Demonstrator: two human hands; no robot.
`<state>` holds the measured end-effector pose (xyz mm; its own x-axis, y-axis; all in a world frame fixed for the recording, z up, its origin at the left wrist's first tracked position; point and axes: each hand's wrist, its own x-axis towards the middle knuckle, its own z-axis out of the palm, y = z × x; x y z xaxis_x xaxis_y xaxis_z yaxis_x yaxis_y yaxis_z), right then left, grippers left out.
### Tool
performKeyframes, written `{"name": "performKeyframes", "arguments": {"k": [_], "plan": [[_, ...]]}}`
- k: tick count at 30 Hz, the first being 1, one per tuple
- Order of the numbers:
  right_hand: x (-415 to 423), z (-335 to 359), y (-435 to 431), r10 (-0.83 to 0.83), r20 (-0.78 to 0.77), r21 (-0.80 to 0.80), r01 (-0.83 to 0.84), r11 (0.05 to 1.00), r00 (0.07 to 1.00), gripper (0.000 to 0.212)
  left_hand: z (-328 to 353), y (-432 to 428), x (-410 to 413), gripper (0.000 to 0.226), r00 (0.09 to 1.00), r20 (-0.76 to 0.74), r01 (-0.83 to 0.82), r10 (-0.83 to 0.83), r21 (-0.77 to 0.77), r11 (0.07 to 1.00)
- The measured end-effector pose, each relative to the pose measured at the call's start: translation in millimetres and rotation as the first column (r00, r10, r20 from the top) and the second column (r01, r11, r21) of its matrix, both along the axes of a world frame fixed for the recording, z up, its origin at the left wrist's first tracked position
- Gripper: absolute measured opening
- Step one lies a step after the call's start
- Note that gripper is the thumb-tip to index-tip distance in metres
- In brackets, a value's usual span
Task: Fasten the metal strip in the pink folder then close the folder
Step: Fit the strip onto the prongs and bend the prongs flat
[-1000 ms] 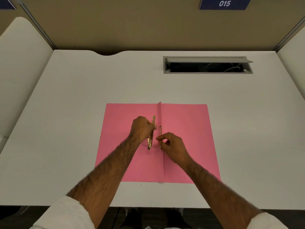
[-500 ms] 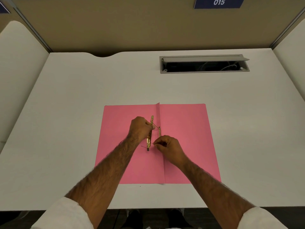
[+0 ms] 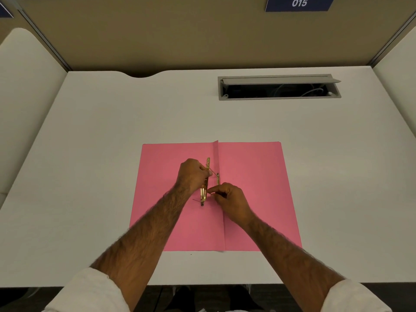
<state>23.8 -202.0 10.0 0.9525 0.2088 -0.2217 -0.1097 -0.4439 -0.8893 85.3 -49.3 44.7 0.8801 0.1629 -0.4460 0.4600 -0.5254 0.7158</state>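
You are mid-fastening: left hand [image 3: 193,174] grips the gold metal strip [image 3: 205,183] by the open pink paper folder [image 3: 252,194]'s centre crease, right hand [image 3: 229,200] pinches its thin prong, which next needs threading.

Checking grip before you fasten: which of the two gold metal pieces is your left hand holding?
The longer gold bar, left of the fold, is in the left hand. The shorter piece sits on the crease by the right hand.

Open pink folder [image 3: 252,199] lies apparently flat on white desk [image 3: 112,154].
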Motion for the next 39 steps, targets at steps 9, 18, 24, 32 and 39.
{"name": "performKeyframes", "arguments": {"k": [9,18,24,32,39], "plan": [[-2.7,-0.2,-2.7,-0.031,-0.002,0.008,0.031,0.999,1.0,0.022,-1.6,-6.0,-8.1,0.02,1.0,-0.015,-0.012,0.012,-0.014,1.0],[-3.3,-3.1,-3.3,-0.193,-0.052,-0.05,0.191,0.98,0.98,0.011,-1.3,-17.1,-18.6,0.017,1.0,-0.018,-0.018,0.017,-0.034,0.999],[-5.9,-7.5,-0.8,-0.198,-0.034,-0.144,0.191,0.971,0.98,0.024,-3.1,-26.4,-28.1,0.013,0.999,-0.003,0.036,-0.036,0.015,0.999],[-4.7,-6.2,0.8,-0.116,0.057,-0.221,0.126,0.967,0.992,0.013,-3.1,-22.8,-30.2,0.014,0.978,0.019,0.2,-0.206,0.179,0.963],[-4.1,-5.6,-7.2,-0.04,0.103,-0.329,0.072,0.942,0.994,0.015,-15.2,3.3,-37.6,0.035,0.838,0.135,0.395,-0.528,0.517,0.759]]}}
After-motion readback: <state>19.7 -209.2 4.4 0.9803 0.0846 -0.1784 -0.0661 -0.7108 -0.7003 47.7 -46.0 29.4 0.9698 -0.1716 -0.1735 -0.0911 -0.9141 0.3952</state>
